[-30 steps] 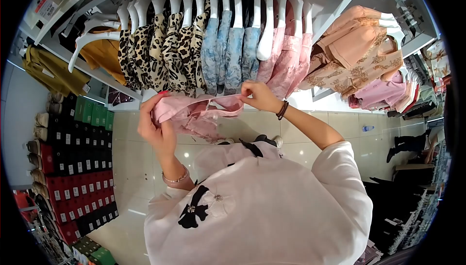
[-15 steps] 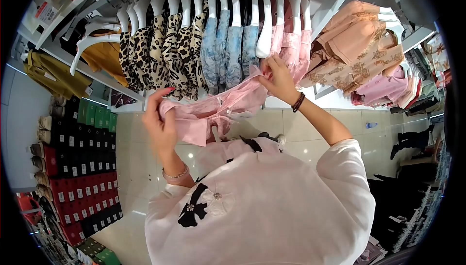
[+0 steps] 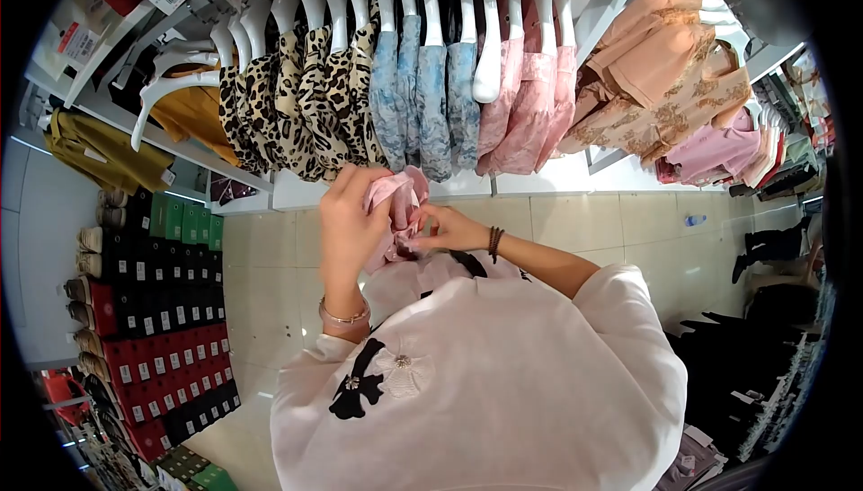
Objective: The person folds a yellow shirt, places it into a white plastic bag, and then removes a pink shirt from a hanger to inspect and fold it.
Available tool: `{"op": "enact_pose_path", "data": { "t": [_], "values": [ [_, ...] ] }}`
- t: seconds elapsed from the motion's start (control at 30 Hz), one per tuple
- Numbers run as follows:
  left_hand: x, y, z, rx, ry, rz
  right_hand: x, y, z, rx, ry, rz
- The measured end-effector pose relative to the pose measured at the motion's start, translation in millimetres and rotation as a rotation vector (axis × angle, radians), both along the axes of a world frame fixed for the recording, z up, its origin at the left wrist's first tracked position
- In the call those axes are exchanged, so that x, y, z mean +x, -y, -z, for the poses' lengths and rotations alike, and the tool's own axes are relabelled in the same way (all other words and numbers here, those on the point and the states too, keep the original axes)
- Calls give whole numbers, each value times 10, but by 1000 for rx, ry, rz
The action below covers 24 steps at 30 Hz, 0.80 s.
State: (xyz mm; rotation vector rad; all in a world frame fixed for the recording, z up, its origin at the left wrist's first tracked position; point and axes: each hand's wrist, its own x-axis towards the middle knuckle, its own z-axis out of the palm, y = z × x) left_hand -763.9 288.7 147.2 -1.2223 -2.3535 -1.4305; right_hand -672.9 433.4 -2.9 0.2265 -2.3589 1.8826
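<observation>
Just below the hanging rack (image 3: 431, 87), at 12 o'clock from the white shirt (image 3: 485, 383) | pink garment (image 3: 396, 193) bunched between both hands | left hand (image 3: 349, 214) closed round its top, right hand (image 3: 451, 232) pinching it from 4 o'clock (grip partly hidden) | advice: gather evenly, leave no cloth trailing.

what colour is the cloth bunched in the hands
Pale pink; the cloth shows best in the head view.

The pink garment (image 3: 398, 203) is bunched up small (its cut cannot be made out) — pale, thin fabric gathered into crumpled folds. It hangs in the air in front of the chest, clasped between the left hand (image 3: 346, 221) and the right hand (image 3: 449, 232).
</observation>
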Motion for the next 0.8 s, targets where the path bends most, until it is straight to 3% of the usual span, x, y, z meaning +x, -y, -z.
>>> {"op": "enact_pose_path", "data": {
  "t": [0.1,0.13,0.27,0.37,0.47,0.57,0.7,0.8],
  "values": [
    [9,36,5,34,-12,-35,-56,150,24,-64,162,-76],
    [-1,53,5,48,-26,-54,-68,214,97,-156,94,-59],
    [-49,162,10,119,-21,-188,-25,157,19,31,35,91],
    [-125,286,25,133,-31,-307,57,1,270,23,59,351],
    [-178,370,61,116,-56,-304,95,-277,295,396,-161,490],
    [-157,375,60,77,-38,-287,161,-441,223,600,-126,550],
    [-134,330,49,55,-32,-261,158,-630,171,660,-32,516],
    [-117,295,50,57,-24,-235,134,-790,157,557,97,316]
  ]
}}
